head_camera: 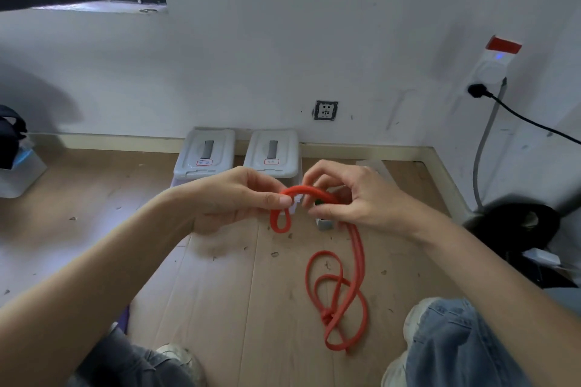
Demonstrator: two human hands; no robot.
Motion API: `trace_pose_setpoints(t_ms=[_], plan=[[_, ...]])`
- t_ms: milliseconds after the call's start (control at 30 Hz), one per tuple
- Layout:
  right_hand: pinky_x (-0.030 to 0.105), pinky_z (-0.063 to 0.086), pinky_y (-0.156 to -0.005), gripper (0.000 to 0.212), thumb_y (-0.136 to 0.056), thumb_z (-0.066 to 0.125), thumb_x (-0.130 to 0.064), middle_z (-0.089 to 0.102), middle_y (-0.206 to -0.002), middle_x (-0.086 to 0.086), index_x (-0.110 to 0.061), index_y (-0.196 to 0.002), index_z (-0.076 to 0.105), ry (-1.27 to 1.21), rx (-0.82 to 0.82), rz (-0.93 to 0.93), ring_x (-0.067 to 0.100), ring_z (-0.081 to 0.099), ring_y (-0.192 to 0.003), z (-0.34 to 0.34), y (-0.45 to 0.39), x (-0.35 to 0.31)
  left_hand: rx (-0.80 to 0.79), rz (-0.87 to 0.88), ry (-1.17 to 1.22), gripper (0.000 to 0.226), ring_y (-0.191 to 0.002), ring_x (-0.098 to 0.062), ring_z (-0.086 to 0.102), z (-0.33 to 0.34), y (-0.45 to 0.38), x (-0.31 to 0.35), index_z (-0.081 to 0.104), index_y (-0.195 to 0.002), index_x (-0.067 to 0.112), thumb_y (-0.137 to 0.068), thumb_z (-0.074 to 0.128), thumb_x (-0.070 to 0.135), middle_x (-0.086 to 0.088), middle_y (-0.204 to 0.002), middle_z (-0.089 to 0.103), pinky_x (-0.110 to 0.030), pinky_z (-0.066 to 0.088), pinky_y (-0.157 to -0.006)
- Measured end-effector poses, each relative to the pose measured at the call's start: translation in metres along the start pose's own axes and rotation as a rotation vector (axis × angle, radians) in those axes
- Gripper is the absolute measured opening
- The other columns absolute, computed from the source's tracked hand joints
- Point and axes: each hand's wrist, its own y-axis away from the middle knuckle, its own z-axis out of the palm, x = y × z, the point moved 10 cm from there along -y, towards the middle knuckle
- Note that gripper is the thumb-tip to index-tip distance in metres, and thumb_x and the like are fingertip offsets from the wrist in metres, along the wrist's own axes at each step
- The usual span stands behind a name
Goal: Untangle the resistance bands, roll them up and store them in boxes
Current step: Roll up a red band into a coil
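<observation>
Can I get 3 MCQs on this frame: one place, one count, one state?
1. Where do the lidded boxes stand?
A. against the wall
B. on the windowsill
C. beside the person's shoe

2. How many lidded boxes are there?
A. one
B. two
C. four

3. How is the red resistance band held?
A. by the left hand only
B. by neither hand
C. pinched by both hands

Key:
1 A, they sit on the floor at the baseboard.
2 B, a pair stands side by side.
3 C, the left hand and right hand pinch its upper end while the rest trails on the floor.
</observation>
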Motion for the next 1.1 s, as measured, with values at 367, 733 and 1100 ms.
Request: trace_pose_setpoints(t_ms=[367,733,1100], plan=[[0.012,0.041,-0.061,0.024,-0.088,0.064,-0.023,0.059,-0.075,-0.016,-0.013,-0.109,0.062,0.192,0.222,-0.091,-0.002,0.056,-0.067,-0.009,-0.002,-0.014,0.156,-0.009,0.186,0.019,-0.073,-0.010,0.070,-0.018,-0.006,0.001,0.076,-0.080,0.005,-0.069,0.066,0.017,-0.008,-0.079,0.074,-0.013,0.052,-0.063],[0.017,0.043,-0.072,0.026,-0.082,0.071,-0.019,0.067,-0.090,0.002,-0.013,-0.106,0.070,0.366,0.246,-0.141,0.010,0.057,-0.077,-0.007,0.000,-0.021,0.128,-0.045,0.192,0.026,-0.089,-0.006,0.068,-0.016,-0.005,-0.015,0.076,-0.090,0.008,-0.067,0.070,0.020,-0.006,-0.095,0.073,-0.010,0.050,-0.072],[0.023,0.053,-0.071,0.024,-0.076,0.076,-0.018,0.066,-0.080,-0.006,-0.016,-0.096,0.062,0.188,0.183,-0.047,0.007,0.063,-0.076,-0.001,0.001,-0.006,0.109,0.084,-0.411,0.015,-0.077,-0.011,0.062,0.000,-0.004,0.006,0.075,-0.084,0.024,-0.072,0.074,0.034,-0.003,-0.081,0.073,-0.025,0.046,-0.075]])
